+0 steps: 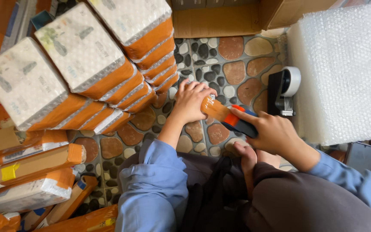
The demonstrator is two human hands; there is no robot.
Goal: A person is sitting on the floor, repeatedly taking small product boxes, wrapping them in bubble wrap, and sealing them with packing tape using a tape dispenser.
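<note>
A small parcel wrapped in shiny orange-brown tape point(214, 108) is held above the pebble-patterned floor point(237, 64), just ahead of the person's folded legs, roughly in the middle of the bare patch of floor. The left hand point(191, 102) curls over its far end, fingers point(200, 88) closed on top and thumb underneath, apparently to steady the parcel and keep it from turning. The right hand point(275, 135) meets it from the near side, closed around a tape dispenser with a red and dark blue body point(239, 121); its forefinger lies along the top of the tool, pressing the dispenser's front edge against the parcel's wrapped surface. Holding it off the floor leaves every side of the parcel open to the tape.

Beside the right hand, at the floor's right edge, a second black tape dispenser with a white roll point(283, 91) stands upright against a big block of bubble wrap point(344, 68), within easy reach. Towards the far left corner, white-topped packs with orange sides point(80, 51) are stacked leaning in rows. Along the left edge lie long boxes already sealed in orange-brown tape point(35, 165). An open cardboard box point(220, 19) sits at the far edge.
</note>
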